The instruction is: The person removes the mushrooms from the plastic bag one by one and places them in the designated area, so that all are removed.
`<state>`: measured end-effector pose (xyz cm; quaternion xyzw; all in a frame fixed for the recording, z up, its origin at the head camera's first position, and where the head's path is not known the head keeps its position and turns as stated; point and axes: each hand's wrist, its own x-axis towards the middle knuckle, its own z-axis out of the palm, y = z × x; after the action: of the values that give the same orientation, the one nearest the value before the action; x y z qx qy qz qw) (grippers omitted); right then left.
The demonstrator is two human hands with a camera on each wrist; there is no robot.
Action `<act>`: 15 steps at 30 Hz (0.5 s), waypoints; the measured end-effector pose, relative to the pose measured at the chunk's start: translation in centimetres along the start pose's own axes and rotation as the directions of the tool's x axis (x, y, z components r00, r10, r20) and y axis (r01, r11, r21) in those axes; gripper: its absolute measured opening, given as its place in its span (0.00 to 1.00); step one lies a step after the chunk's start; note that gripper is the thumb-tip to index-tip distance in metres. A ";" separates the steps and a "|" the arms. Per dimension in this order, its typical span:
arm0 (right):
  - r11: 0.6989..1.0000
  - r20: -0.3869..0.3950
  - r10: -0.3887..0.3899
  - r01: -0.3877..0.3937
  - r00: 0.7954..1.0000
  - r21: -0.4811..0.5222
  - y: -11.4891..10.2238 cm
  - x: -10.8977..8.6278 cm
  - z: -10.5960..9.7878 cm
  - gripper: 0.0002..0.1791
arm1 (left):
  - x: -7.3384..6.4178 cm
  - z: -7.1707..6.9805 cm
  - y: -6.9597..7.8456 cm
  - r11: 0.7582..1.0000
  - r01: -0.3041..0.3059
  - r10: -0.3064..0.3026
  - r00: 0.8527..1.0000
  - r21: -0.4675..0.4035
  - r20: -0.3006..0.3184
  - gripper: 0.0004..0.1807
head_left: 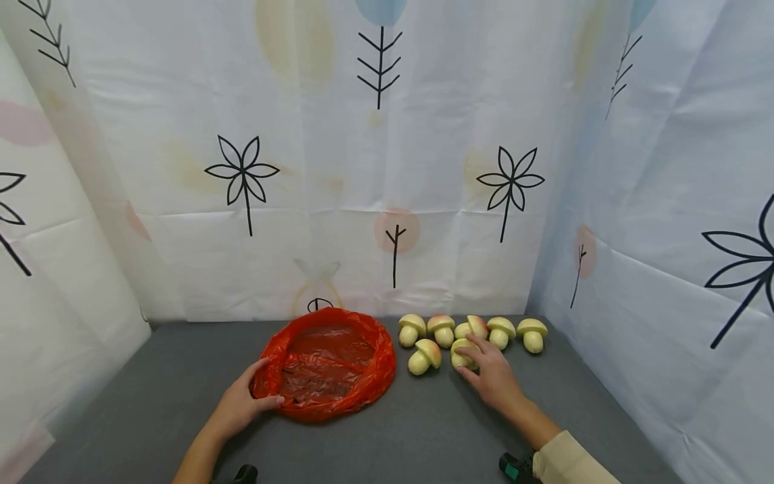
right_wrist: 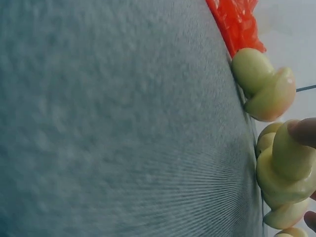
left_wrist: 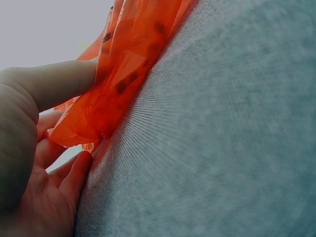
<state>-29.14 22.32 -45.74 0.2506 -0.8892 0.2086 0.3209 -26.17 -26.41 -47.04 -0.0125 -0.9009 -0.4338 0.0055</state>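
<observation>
A red plastic bag (head_left: 379, 366) sits on the grey table with its mouth spread wide and its rim rolled outward. At its left side my left hand (head_left: 238, 407) rests against the rim, thumb and fingers spread apart. In the left wrist view the thumb touches the red film (left_wrist: 126, 74), and the other fingers are partly hidden behind it. My right hand (head_left: 498, 384) holds a pale yellow-green toy mushroom (head_left: 457, 355) between thumb and fingers. The right wrist view shows the thumb on this mushroom's stem (right_wrist: 291, 155); its fingers are mostly out of frame.
Just left of the held mushroom lies another mushroom (head_left: 424, 357) on its side. Several more, among them an upright mushroom (head_left: 533, 335), stand in a row along the table's back edge. White printed cloth (head_left: 387, 168) walls the table at the back and sides.
</observation>
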 end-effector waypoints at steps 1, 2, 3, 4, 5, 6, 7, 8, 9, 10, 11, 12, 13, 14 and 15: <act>1.000 0.005 -0.008 0.008 1.000 -0.006 0.1 0.0 0.1 0.22 | 0.0 0.0 0.0 1.000 0.001 -0.001 1.000 0.000 0.001 0.53; 1.000 0.010 -0.018 0.018 1.000 -0.015 0.3 0.1 0.2 0.23 | 0.0 0.0 0.1 1.000 0.001 -0.001 1.000 0.001 0.002 0.53; 0.999 0.013 -0.028 0.028 1.000 -0.024 0.4 0.1 0.3 0.23 | 0.0 0.0 0.1 1.000 0.001 -0.001 1.000 0.004 0.003 0.53; 0.999 0.018 -0.039 0.040 0.999 -0.036 0.5 0.1 0.4 0.24 | 0.1 0.0 0.1 1.000 0.001 -0.001 1.000 0.008 0.003 0.53; 0.998 0.022 -0.049 0.050 0.999 -0.049 0.6 0.1 0.5 0.25 | 0.0 0.0 0.1 1.000 0.004 -0.004 1.000 0.011 0.004 0.53; 0.996 0.027 -0.058 0.060 0.998 -0.061 0.7 0.1 0.5 0.26 | 0.0 0.0 0.1 1.000 0.006 -0.006 1.000 0.013 0.008 0.54; 0.995 0.033 -0.065 0.067 0.997 -0.074 0.7 0.1 0.6 0.27 | 0.0 0.0 0.1 1.000 0.008 -0.008 1.000 0.014 0.011 0.54; 0.993 0.041 -0.072 0.075 0.997 -0.087 0.7 0.1 0.7 0.28 | 0.0 0.0 0.0 1.000 0.012 -0.012 1.000 0.011 0.012 0.54; 0.992 0.049 -0.078 0.082 0.996 -0.096 0.7 0.2 0.8 0.28 | 0.0 0.0 0.0 1.000 0.014 -0.014 1.000 0.008 0.011 0.54; 0.991 0.058 -0.081 0.086 0.995 -0.100 0.7 0.2 0.8 0.29 | 0.0 0.0 -0.1 1.000 0.016 -0.016 1.000 0.003 0.012 0.54; 0.991 0.064 -0.083 0.089 0.995 -0.101 0.7 0.2 0.9 0.29 | 0.0 0.0 -0.1 1.000 0.015 -0.015 1.000 -0.001 0.014 0.54; 0.991 0.068 -0.084 0.090 0.994 -0.099 0.7 0.3 0.9 0.29 | 0.0 0.0 -0.1 1.000 0.012 -0.012 1.000 -0.005 0.014 0.54; 0.991 0.071 -0.085 0.091 0.994 -0.096 0.7 0.3 1.0 0.30 | 0.0 0.0 -0.1 1.000 0.009 -0.009 1.000 -0.007 0.012 0.53; 0.991 0.072 -0.088 0.095 0.993 -0.094 0.8 0.3 1.0 0.30 | 0.0 -0.1 -0.1 1.000 0.006 -0.006 1.000 -0.011 0.011 0.53; 0.991 0.070 -0.092 0.098 0.993 -0.089 0.8 0.3 1.1 0.30 | 0.0 -0.1 0.0 1.000 0.004 -0.004 1.000 -0.008 0.010 0.53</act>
<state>-30.31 22.24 -46.43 0.2844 -0.8950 0.1434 0.3123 -26.17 -26.48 -46.99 -0.0128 -0.8991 -0.4375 0.0001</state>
